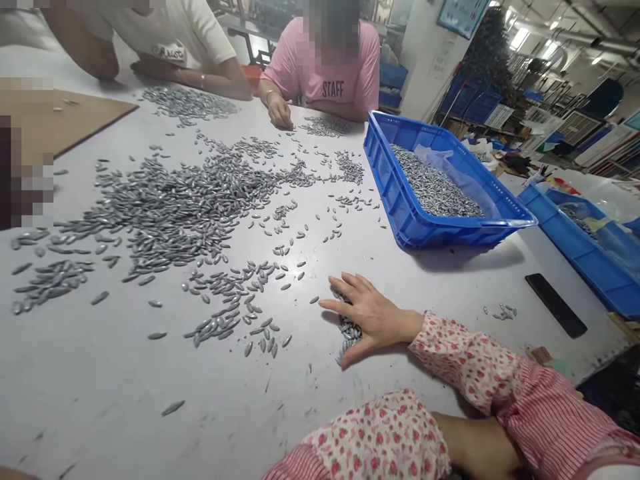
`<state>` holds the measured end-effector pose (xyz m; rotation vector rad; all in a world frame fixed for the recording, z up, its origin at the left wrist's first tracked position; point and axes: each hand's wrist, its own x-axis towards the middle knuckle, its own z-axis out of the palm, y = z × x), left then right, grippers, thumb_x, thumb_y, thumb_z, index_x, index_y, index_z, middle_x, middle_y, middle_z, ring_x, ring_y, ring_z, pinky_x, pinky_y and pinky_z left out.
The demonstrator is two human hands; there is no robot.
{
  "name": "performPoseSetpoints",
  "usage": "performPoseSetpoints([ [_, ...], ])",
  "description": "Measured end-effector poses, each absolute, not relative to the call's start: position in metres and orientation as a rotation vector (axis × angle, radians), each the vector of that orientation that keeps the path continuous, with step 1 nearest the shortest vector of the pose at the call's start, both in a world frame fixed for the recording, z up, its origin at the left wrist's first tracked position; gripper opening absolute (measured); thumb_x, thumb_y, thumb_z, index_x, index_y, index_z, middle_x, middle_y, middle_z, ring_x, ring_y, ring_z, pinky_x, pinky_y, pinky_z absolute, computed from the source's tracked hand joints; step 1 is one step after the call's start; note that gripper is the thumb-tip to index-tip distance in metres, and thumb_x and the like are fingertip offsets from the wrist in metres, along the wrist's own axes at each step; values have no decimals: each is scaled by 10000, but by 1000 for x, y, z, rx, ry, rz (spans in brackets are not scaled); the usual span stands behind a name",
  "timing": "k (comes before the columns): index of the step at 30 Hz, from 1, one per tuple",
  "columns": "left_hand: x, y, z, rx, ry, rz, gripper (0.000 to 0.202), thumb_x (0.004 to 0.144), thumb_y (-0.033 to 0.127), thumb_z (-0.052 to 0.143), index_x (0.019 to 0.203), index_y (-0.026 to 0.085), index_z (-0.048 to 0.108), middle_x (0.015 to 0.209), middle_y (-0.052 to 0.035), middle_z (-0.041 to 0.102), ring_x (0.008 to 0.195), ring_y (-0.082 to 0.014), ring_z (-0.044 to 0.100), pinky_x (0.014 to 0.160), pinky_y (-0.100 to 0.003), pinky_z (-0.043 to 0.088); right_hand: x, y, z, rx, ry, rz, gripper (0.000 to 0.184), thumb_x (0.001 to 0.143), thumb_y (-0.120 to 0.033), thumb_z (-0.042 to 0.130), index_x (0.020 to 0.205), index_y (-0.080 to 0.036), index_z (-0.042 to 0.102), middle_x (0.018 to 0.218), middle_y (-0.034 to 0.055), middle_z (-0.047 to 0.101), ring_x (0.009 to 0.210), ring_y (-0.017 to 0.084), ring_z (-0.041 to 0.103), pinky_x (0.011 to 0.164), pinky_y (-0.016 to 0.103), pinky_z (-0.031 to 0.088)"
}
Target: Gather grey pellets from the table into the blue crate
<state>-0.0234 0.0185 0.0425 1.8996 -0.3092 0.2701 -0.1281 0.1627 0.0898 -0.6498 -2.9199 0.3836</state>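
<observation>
My right hand [373,317] lies palm down on the white table, fingers spread over a small heap of grey spindle-shaped pieces [349,328]. Part of that heap is covered by the palm. Across my body, my left hand [477,443] is tucked beneath the right forearm, so its fingers are hidden. A large pile of the same shiny grey pieces [185,200] spreads over the table to the left. Between it and my right hand are smaller clusters [225,300] and loose single pieces.
A blue crate [415,227] holding many grey pieces stands at the right, with another blue crate [600,260] beyond. A black phone-like slab [555,305] lies nearby. Opposite sit a person in a pink shirt [340,73] and one in white [200,40]. A brown board [85,120] is far left.
</observation>
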Motion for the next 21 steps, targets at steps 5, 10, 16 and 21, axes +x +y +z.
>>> performPoseSetpoints([
  [5, -18, 22, 43, 1898, -359, 260, 524, 626, 118, 795, 1144, 133, 717, 1288, -81, 630, 1301, -302, 518, 1224, -378, 261, -151, 167, 93, -482, -2931, 290, 550, 910, -690, 552, 1217, -243, 642, 1339, 104, 584, 1305, 294, 421, 1075, 461, 346],
  [10, -27, 22, 49, 1830, -335, 218, 562, 624, 59, 778, 1175, 142, 713, 1324, -72, 611, 1283, -284, 535, 1169, -357, 346, -157, 161, 85, -458, -2936, 101, 416, 1041, -499, 419, 898, -176, 639, 915, 74, 637, 787, 169, 541, 661, 305, 374],
  [16, -36, 21, 58, 1814, -296, 254, 527, 627, 31, 757, 1142, 133, 718, 1307, -76, 615, 1316, -294, 510, 1230, -375, 251, -158, 157, 93, -586, -2790, 482, 356, 1031, -411, 448, 800, -168, 566, 749, 36, 599, 634, 123, 495, 569, 264, 313],
  [21, -33, 19, 54, 1776, -367, 421, 477, 641, 60, 767, 1112, 81, 692, 1286, -93, 617, 1363, -279, 465, 1239, -316, 233, -143, 167, 121, -1009, -1824, 1466, 401, 888, -557, 624, 767, -187, 529, 644, -36, 518, 531, 79, 429, 506, 216, 338],
])
